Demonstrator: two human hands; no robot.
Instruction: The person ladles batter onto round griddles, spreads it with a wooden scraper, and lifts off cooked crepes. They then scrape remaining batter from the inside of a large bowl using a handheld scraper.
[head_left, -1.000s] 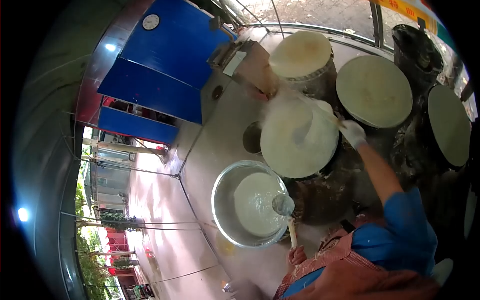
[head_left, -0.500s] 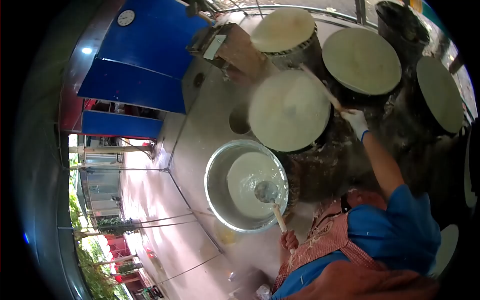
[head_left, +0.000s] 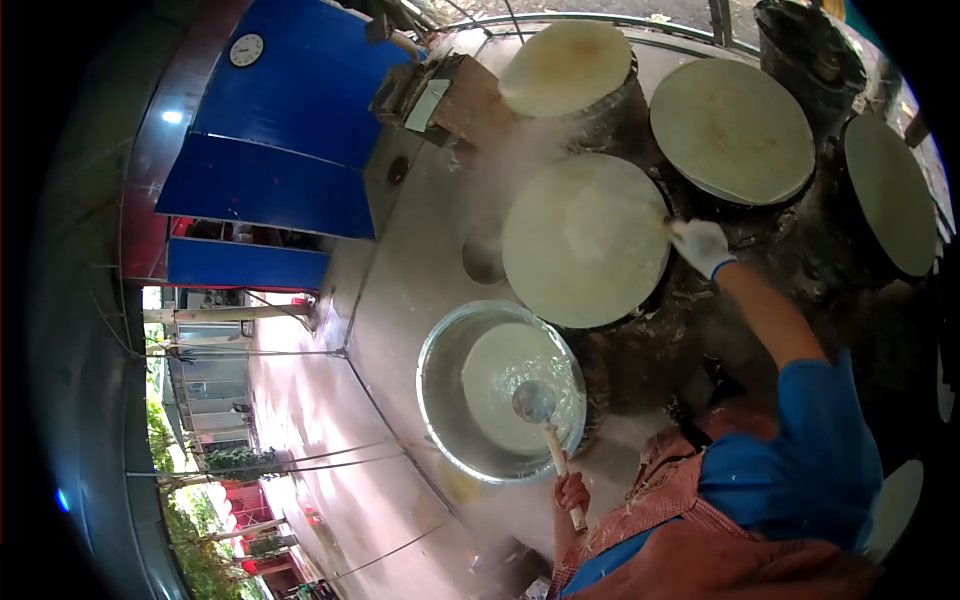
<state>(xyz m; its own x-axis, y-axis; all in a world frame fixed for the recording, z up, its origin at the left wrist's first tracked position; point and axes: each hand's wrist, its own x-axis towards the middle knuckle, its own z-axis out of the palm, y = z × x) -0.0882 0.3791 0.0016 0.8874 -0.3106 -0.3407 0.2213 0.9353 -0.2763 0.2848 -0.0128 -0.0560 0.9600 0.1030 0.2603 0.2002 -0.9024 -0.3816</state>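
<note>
My left hand (head_left: pixel 572 492) is wrapped round the wooden handle of a metal ladle (head_left: pixel 535 401). The ladle's bowl is over the white batter (head_left: pixel 500 380) in a wide metal pot (head_left: pixel 428 395). My right hand (head_left: pixel 703 246), in a white glove, is closed at the edge of the nearest round griddle, which is covered by a pale sheet of batter (head_left: pixel 560 270). A short brown end of a wooden stick (head_left: pixel 668 228) shows at its fingers; the rest of the stick is blurred or hidden. A paler, smeared patch lies mid-sheet.
Other round griddles bear pale sheets: one at the back (head_left: pixel 565 65), one beside it (head_left: pixel 735 130), another at the right (head_left: pixel 890 195). Steam drifts over the nearest one. A brown box (head_left: pixel 475 105) stands behind, and blue panels (head_left: pixel 270 185) at the left.
The stick in my right hand no longer shows as a long bar across the griddle's far side. My right hand sits slightly lower in view. The ladle stays over the batter.
</note>
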